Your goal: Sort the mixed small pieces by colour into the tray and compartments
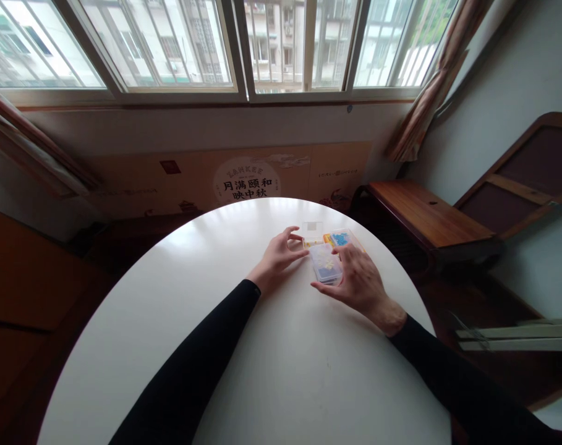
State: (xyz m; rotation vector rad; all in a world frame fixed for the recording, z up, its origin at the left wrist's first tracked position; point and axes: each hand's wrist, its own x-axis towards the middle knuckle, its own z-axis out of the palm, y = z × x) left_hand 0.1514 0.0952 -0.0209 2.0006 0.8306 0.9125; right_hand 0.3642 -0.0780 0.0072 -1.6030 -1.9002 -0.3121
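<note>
A clear plastic box (324, 264) with small pale yellow pieces showing in it rests on the white round table (243, 364). My right hand (361, 278) curves around its right side, thumb along the near edge and fingers at the far corner. On the other side, my left hand (279, 254) has its fingers apart, and its thumb tip reaches the box's left edge. Just behind stands a clear case with a raised lid (313, 230), with yellow bits low in it. A box of blue pieces (340, 238) with yellow at its side is partly hidden by my right hand.
Beyond the table, a printed cardboard panel (294, 170) leans below the windows. To the right are a wooden bench (429, 210) and pale slats (517, 337). Curtains (422, 117) hang at both sides of the windows.
</note>
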